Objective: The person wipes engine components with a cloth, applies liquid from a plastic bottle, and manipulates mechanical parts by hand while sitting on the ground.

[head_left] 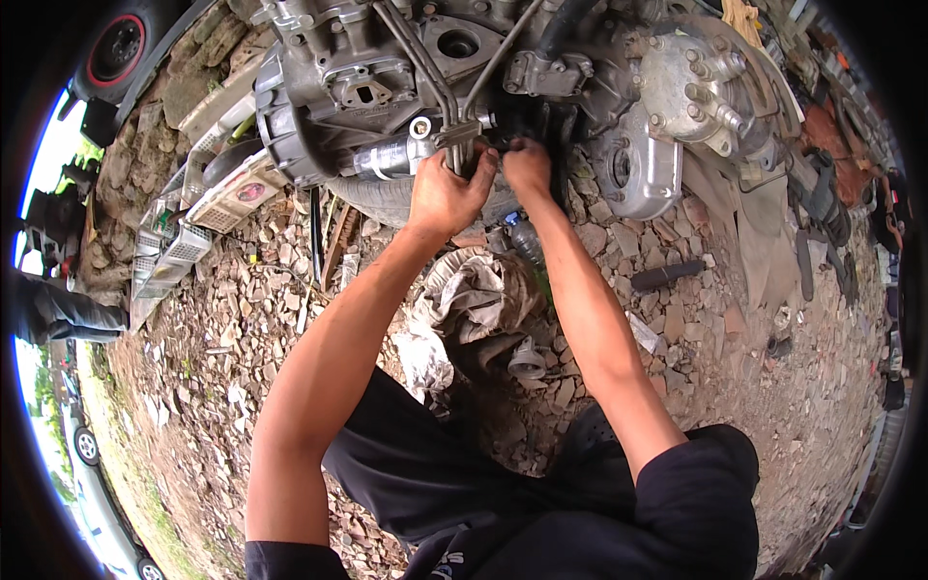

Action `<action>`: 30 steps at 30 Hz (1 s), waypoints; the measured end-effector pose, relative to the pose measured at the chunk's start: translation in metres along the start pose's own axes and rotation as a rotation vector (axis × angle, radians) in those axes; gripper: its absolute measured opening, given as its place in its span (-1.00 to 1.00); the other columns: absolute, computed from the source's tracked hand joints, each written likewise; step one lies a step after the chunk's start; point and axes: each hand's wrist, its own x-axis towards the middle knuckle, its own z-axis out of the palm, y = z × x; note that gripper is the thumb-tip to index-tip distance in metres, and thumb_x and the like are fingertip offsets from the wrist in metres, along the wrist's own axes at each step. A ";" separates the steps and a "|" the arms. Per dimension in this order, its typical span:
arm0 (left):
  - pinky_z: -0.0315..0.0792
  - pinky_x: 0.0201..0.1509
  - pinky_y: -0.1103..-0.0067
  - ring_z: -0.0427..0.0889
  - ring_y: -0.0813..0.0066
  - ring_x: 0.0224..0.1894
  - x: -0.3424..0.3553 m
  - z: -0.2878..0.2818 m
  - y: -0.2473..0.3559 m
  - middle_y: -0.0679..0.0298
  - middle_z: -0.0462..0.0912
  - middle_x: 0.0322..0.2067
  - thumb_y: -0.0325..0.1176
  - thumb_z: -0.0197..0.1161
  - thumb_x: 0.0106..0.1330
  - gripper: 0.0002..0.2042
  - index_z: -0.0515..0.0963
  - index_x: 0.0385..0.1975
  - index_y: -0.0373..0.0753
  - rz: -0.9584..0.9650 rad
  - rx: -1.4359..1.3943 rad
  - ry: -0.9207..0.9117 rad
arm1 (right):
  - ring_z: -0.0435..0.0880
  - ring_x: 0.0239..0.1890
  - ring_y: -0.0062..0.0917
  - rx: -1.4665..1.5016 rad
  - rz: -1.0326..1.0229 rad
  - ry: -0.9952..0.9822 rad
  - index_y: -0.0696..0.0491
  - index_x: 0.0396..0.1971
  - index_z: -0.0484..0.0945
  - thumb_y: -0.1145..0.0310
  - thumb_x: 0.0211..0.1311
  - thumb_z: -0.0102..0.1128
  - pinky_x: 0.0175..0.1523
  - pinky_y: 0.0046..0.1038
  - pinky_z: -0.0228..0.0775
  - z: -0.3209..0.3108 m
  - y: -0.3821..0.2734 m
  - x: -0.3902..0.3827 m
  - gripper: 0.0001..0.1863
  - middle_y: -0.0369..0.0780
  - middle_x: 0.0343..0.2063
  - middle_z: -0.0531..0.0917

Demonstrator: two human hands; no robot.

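Observation:
At the top stands a large grey engine [377, 72] with several thin metal pipes [425, 58] running down its front. My left hand [449, 196] is closed around the lower ends of these pipes, beside a silver cylindrical part [387, 158] with a round eye. Just to its right, my right hand [528, 170] is closed, its fingertips against a dark part under the engine. What those fingers hold, if anything, is hidden. A worn tyre [372, 200] lies beneath the engine, below the silver cylinder.
A crumpled dirty cloth [478, 290] lies on the stony ground between my forearms, near a clear plastic bottle [527, 242]. To the right are a dark cylindrical piece [669, 275] and a round metal housing [691, 92]. White plastic crates [174, 246] stand left; a person's leg [72, 311] shows beyond.

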 end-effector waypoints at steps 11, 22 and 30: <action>0.41 -0.41 0.61 0.48 0.69 -0.55 -0.006 -0.008 -0.010 0.37 0.58 -0.63 -0.22 0.24 0.34 -0.78 0.56 -0.32 -0.28 -0.021 0.024 0.012 | 0.60 -0.14 0.02 -0.032 -0.012 -0.107 0.12 -0.28 0.62 0.30 0.26 -0.06 0.01 -0.10 0.43 0.002 -0.019 -0.009 -0.72 0.09 -0.30 0.64; 0.41 -0.42 0.61 0.50 0.68 -0.55 -0.003 -0.004 -0.002 0.35 0.59 -0.63 -0.19 0.24 0.34 -0.76 0.57 -0.32 -0.28 -0.066 0.013 0.000 | 0.62 -0.24 0.04 0.082 0.189 -0.129 0.15 -0.31 0.61 0.27 0.31 -0.06 -0.09 -0.09 0.47 -0.011 -0.008 0.004 -0.70 0.09 -0.39 0.65; 0.41 -0.42 0.61 0.49 0.69 -0.54 -0.002 -0.006 0.000 0.35 0.58 -0.63 -0.19 0.24 0.34 -0.76 0.57 -0.32 -0.28 -0.078 0.023 -0.017 | 0.63 -0.25 0.06 -0.011 0.007 -0.030 0.15 -0.39 0.58 0.29 0.29 -0.01 -0.10 -0.07 0.46 0.001 -0.011 -0.006 -0.74 0.11 -0.42 0.64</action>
